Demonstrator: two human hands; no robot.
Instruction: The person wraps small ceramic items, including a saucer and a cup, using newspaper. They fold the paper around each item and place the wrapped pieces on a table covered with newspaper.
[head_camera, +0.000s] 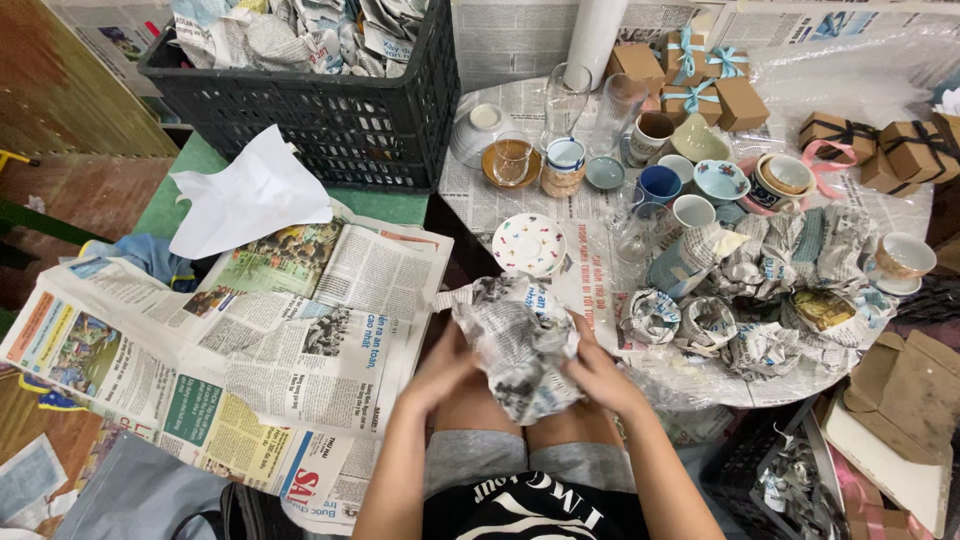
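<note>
A bundle wrapped in crumpled newspaper (517, 345) sits over my lap, between both hands. My left hand (447, 368) presses its left side and my right hand (597, 375) grips its right side; what is inside is hidden. Just beyond it lies a white saucer with coloured dots (529, 244) on the round table (590, 230) covered in newspaper. To my left, open newspaper sheets (250, 350) are spread out flat.
Several newspaper-wrapped bundles (760, 320) lie at the table's right, with cups (660, 184), glasses (566, 98) and bowls behind. Brown gift boxes with ribbons (700, 80) stand at the back. A black crate of crumpled paper (310, 90) is at far left; white paper (245, 195) beside it.
</note>
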